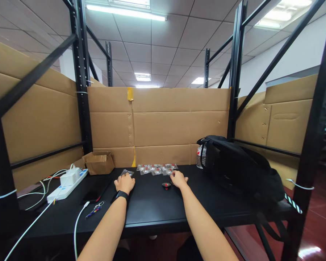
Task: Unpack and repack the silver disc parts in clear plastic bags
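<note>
My left hand [124, 183], with a dark band on the wrist, rests low over the black table, its fingers curled onto a small clear plastic bag [127, 172]. My right hand [178, 179] is closed at the right end of a group of small clear packets [154, 169] with red bits inside. What its fingertips grip is hidden. Between the hands, closer to the right one, a small round silvery piece with a red part [166, 185] lies on the table.
On the left are a white power strip [67, 185] with cables, an open cardboard box [99, 163], a dark phone [91, 196] and a keyring [95, 209]. A black backpack [241, 170] and a water bottle [201, 157] stand right. Cardboard panels [163, 127] wall the table [154, 212].
</note>
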`<state>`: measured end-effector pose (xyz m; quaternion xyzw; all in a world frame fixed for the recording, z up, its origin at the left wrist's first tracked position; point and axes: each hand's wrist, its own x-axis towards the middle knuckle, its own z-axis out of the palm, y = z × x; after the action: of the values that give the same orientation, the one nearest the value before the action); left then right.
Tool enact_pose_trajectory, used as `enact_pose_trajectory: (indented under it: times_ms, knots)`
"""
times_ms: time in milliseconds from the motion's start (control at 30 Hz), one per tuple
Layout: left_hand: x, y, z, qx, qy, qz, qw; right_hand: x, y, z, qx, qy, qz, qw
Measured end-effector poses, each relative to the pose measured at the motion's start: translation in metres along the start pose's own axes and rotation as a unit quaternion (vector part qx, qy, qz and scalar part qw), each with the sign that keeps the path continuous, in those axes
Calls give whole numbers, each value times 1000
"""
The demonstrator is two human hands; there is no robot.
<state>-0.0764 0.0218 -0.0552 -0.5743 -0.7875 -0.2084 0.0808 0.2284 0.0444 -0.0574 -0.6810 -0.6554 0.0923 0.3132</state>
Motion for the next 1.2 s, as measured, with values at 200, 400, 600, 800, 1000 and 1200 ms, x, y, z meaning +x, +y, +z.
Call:
enact_pose_trajectory:
  times_ms: [200,400,600,800,1000,1200]
  knots:
    - [-6,-3,2,10,5,15,1000,-1,5,-9,52,71,22,996]
    - [-19,5,2,20,51,47,997,0,4,-17,141,100,-65,983]
    - [-35,41,-8,-166,18,196,966,0,-8,-12,220,102,-169,955]
    - [-50,69,-3,-243,-76,334,907,0,-10,-14,272,137,-184,935]
    - [-55,68,-6,-226,-18,359,905,2,-12,-20,378,194,-165,890]
    - [-61,72,-25,-107,199,392,892,4,-13,-11,446,128,-133,876]
